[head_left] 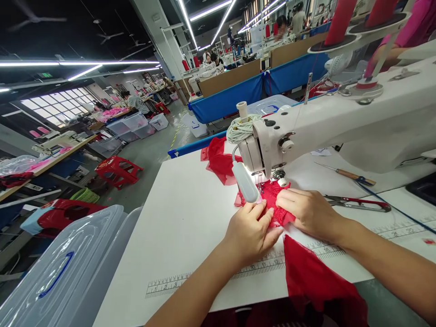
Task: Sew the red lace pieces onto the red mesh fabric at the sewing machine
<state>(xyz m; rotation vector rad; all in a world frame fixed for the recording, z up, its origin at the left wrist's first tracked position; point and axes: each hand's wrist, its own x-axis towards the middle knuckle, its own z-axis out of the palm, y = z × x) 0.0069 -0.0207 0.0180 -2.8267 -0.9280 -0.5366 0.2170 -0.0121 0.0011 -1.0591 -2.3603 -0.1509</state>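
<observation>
Tabletop (184, 222), one sewing machine (327, 113), two hands (248, 229) (308, 211), red fabric (271, 196)

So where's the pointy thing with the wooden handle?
In the head view, the wooden-handled pointy tool is on the right, lying on the white work surface, past the right hand and just beyond the red-handled scissors.

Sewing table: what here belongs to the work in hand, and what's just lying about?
Apparently in use:
- red fabric
- left hand and right hand, on it
- sewing machine

Seemingly lying about:
- wooden-handled pointed tool
- scissors
- red stool
</observation>
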